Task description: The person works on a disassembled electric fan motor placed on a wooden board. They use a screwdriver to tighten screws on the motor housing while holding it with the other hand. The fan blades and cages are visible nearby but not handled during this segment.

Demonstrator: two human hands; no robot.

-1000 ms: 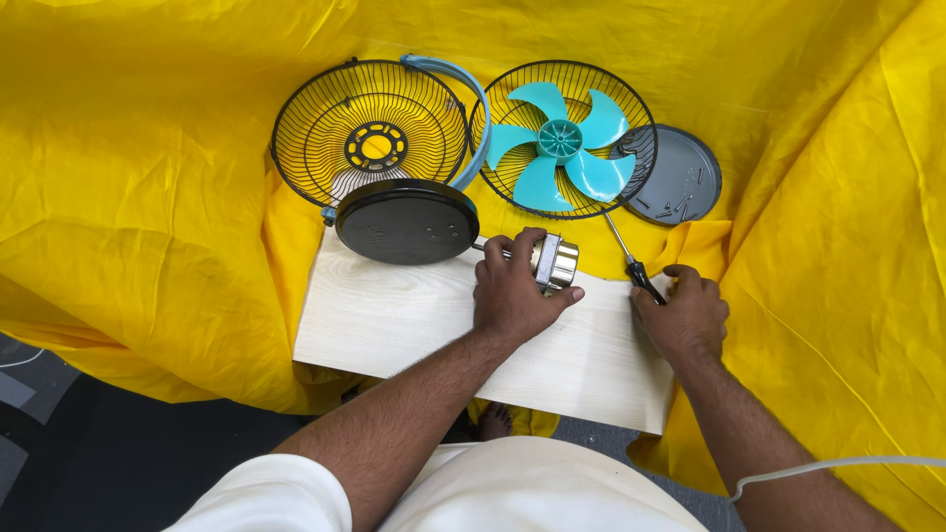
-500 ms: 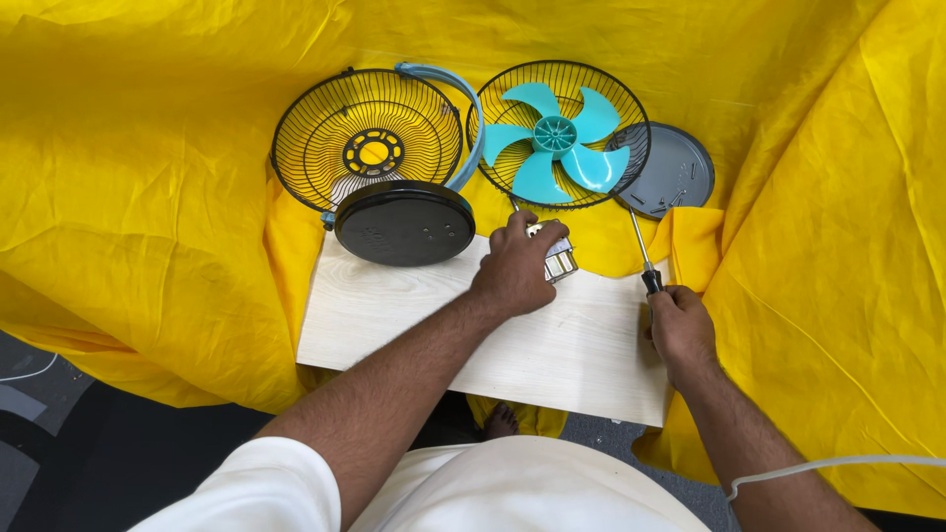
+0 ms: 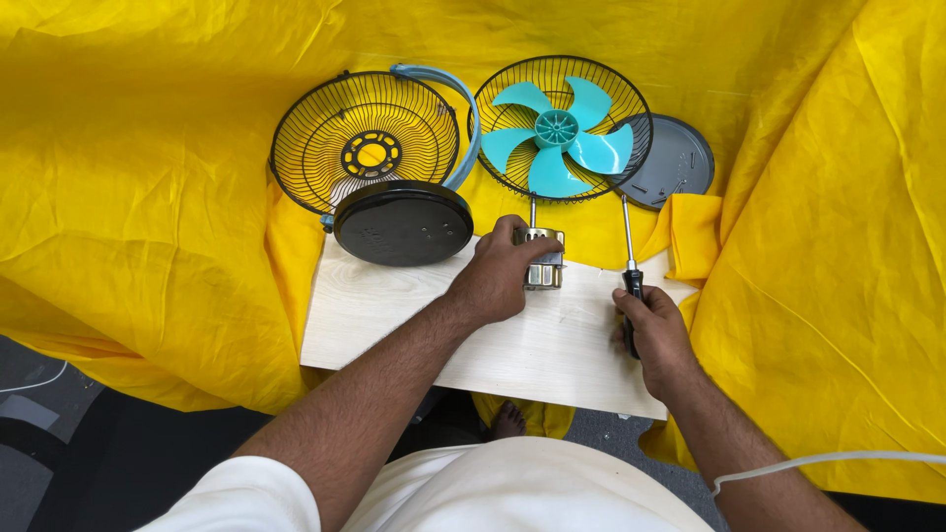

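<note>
From the head view I see my left hand (image 3: 498, 281) closed over a small metal fan motor (image 3: 543, 262) resting on the pale wooden surface (image 3: 394, 315), its shaft pointing away from me. My right hand (image 3: 655, 335) grips a screwdriver (image 3: 629, 246) whose tip reaches toward the grille holding the teal fan blade (image 3: 557, 133); a black round base (image 3: 402, 223) sits just left of the motor.

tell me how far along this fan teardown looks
Done: both wire grilles lie apart on the yellow cloth, the teal blade rests in the right one, and the round black base and grey cover lie loose. In hand: the left hand grips the small metal motor on the pale board; the right hand holds a screwdriver. Left: the motor itself looks unopened.
</note>
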